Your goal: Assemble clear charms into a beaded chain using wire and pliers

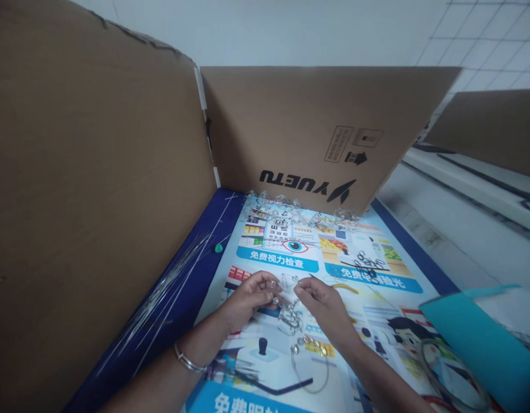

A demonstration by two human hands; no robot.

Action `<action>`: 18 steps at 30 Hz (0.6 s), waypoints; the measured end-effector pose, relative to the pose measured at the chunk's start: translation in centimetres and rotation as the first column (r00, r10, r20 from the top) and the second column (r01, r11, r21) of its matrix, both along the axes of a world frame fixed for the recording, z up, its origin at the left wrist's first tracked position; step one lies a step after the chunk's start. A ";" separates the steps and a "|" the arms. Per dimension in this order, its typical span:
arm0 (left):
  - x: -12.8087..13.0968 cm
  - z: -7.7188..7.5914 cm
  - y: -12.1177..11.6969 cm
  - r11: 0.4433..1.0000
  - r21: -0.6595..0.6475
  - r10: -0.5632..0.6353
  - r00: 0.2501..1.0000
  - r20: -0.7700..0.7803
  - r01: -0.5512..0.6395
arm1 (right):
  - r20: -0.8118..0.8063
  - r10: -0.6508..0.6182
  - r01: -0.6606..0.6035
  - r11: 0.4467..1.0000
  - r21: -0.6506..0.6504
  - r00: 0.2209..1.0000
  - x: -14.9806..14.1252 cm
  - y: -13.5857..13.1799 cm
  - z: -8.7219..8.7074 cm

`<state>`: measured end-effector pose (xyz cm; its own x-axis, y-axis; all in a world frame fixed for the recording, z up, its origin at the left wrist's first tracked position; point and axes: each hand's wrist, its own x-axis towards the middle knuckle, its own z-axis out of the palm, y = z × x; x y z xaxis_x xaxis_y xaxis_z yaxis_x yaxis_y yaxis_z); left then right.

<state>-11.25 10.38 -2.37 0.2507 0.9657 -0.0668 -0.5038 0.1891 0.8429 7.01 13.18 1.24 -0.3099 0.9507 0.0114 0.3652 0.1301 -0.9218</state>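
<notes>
My left hand [254,298], with a silver bangle [190,361] at its wrist, has thumb and fingers bent around small shiny metal-like pieces [273,284]. A short gap to the right, my right hand [319,295] pinches a small shiny piece [296,283] at its fingertips. A tangle of silvery wire-like pieces [291,318] lies below and between the hands. Nearer me is a thin wire loop [310,387] with gold and silver round pieces [314,345] at its top. The exact kind of the pinched pieces is too small to make out.
Cardboard panels [334,103] wall the back and left. Clear shiny pieces [282,206] line the back of the printed sheet [248,292]. Black rings [368,267] lie right, thin wires [162,298] left beside a green lump [218,248]. A turquoise box [475,344] stands right.
</notes>
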 end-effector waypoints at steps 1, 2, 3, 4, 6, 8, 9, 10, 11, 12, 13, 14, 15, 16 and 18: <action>0.0 -0.1 0.0 1.000 -0.003 -0.003 1.000 -0.008 0.003 | -0.001 0.002 -0.002 1.000 -0.004 1.000 0.0 0.0 0.0; 0.0 -0.2 0.1 1.000 -0.005 -0.003 1.000 -0.009 0.003 | 0.000 0.006 -0.006 1.000 -0.010 1.000 0.0 0.0 0.0; 0.0 -0.2 0.1 1.000 -0.009 -0.001 1.000 -0.006 0.000 | 0.001 0.010 -0.010 1.000 -0.015 1.000 0.0 0.0 -0.1; 0.1 -0.3 0.2 1.000 -0.015 0.005 1.000 -0.002 -0.005 | 0.002 0.012 -0.012 1.000 -0.019 1.000 0.0 0.1 -0.1; 0.1 -0.2 0.2 0.999 -0.035 0.025 1.000 0.011 -0.025 | 0.001 0.008 -0.008 1.000 -0.021 1.000 0.0 0.1 -0.3; 0.2 0.0 0.3 0.997 -0.060 0.051 0.998 0.023 -0.049 | -0.002 0.001 -0.001 1.000 -0.015 1.000 -0.1 0.1 -0.4; 0.2 0.0 0.3 0.996 -0.072 0.061 0.998 0.029 -0.059 | -0.002 -0.001 0.001 1.000 -0.010 1.000 -0.1 0.1 -0.5; 0.2 0.1 0.3 0.994 -0.082 0.070 0.997 0.035 -0.067 | 0.000 -0.004 0.004 1.000 -0.004 1.000 -0.2 0.1 -0.5; 0.2 0.2 0.3 0.993 -0.092 0.075 0.996 0.042 -0.071 | 0.005 -0.009 0.009 1.000 0.004 1.000 -0.2 0.1 -0.5; 0.2 0.2 0.2 0.992 -0.102 0.078 0.996 0.050 -0.073 | 0.012 -0.015 0.015 1.000 0.011 1.000 -0.3 0.0 -0.4; 0.3 0.3 0.2 0.991 -0.113 0.078 0.995 0.059 -0.071 | 0.020 -0.022 0.021 1.000 0.015 1.000 -0.3 0.0 -0.4; 0.3 0.3 0.1 0.990 -0.122 0.078 0.995 0.069 -0.069 | 0.027 -0.027 0.027 0.999 0.017 0.999 -0.3 -0.1 -0.3; 0.3 0.3 0.1 0.989 -0.131 0.079 0.994 0.076 -0.069 | 0.034 -0.031 0.030 0.999 0.018 0.999 -0.3 -0.2 -0.3; 0.3 0.3 0.0 0.988 -0.137 0.083 0.993 0.081 -0.071 | 0.038 -0.033 0.033 0.999 0.019 0.999 -0.3 -0.2 -0.2; 0.3 0.2 0.0 0.987 -0.135 0.097 0.992 0.084 -0.085 | 0.036 -0.037 0.036 0.999 0.022 0.999 -0.3 -0.3 -0.2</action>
